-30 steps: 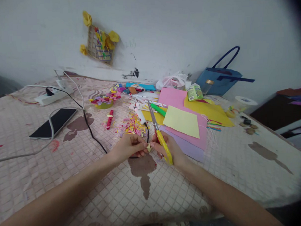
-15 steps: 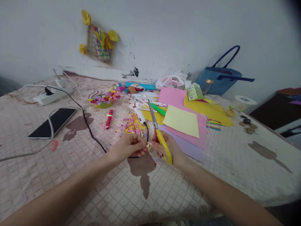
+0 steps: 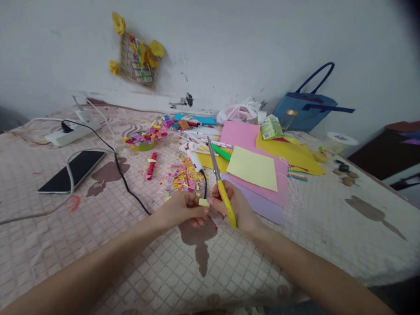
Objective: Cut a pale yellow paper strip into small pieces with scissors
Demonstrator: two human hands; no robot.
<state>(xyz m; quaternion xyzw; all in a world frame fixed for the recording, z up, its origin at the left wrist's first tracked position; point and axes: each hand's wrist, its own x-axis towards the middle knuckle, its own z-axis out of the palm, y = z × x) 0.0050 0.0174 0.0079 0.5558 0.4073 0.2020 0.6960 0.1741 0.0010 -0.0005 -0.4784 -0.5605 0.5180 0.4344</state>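
From where I'm standing, the person's two hands almost meet over the middle of the tabletop, toward its near edge. The left hand pinches a small pale yellow paper piece between thumb and fingers. The right hand is wrapped round yellow-handled scissors, blades aimed at the far edge, its fingertips right by the paper's end; whether they touch it, I can't tell.

Just beyond lie a heap of coloured clippings and a white glue gun. Toward the right edge, a larger pale yellow sheet rests on a pink sheet.

I'd say plenty of snipping is done, judging by that heap, and the little piece looks already cut, likely from paper like the sheet, most of which seems left to use. Nothing I can see shows the piece glued to anything.

The left hand's curled fingers hide part of the piece, so folds are hard to judge. The glue gun's nozzle is lost among the clutter near the far edge, and both forearms run out of sight past the near edge.
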